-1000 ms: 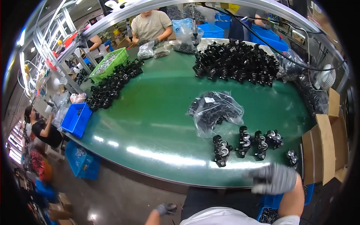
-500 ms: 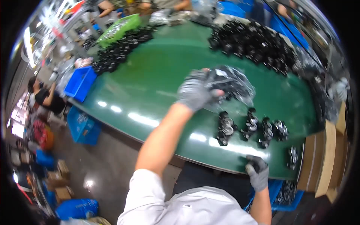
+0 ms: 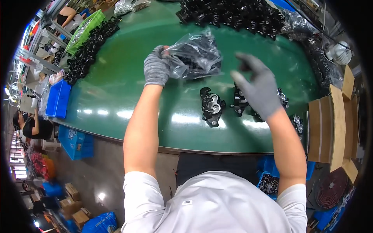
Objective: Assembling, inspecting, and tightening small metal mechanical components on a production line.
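Observation:
My left hand [image 3: 157,66], in a grey knit glove, pinches the edge of a clear plastic bag [image 3: 199,54] with dark parts inside. The bag is above the green table, and its contents are partly blurred by the plastic. To its right my right hand [image 3: 259,89], also gloved in grey, is raised with thumb and fingers apart and nothing between them; its fingertips are smeared by motion. Below the bag lies a black brake caliper [image 3: 212,108] with silver round pistons. Several more calipers sit farther right, partly hidden behind my right hand and forearm.
A large heap of black calipers [image 3: 233,17] covers the table's far side. At far left stand more black parts [image 3: 91,52], a green crate [image 3: 84,31] and a blue bin [image 3: 59,99]. An open cardboard box [image 3: 324,128] and a fan [image 3: 330,188] are on the right.
My right hand has risen from the table's front edge toward the bag, and its fingers have spread. My left hand still holds the bag. The whole view has shifted.

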A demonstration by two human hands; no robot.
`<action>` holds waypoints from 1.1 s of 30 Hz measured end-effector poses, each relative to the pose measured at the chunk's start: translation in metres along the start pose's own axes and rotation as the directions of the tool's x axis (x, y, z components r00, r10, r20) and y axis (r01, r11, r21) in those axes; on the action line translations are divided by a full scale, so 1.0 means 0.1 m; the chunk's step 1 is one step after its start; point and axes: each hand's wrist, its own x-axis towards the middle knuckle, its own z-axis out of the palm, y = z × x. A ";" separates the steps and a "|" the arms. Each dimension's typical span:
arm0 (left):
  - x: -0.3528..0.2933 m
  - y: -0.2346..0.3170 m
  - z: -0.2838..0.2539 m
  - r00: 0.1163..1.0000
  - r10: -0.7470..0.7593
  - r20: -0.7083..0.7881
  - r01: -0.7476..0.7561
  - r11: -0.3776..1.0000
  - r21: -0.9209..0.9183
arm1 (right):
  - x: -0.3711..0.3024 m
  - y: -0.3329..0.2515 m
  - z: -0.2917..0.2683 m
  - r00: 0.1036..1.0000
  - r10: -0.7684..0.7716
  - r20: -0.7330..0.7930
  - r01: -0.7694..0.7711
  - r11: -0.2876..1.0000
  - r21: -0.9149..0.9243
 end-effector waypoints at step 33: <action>-1.81 -0.06 -0.84 0.991 0.086 0.104 -0.102 0.982 0.158 | 3.01 1.00 2.05 0.996 0.045 0.077 0.027 0.670 -0.742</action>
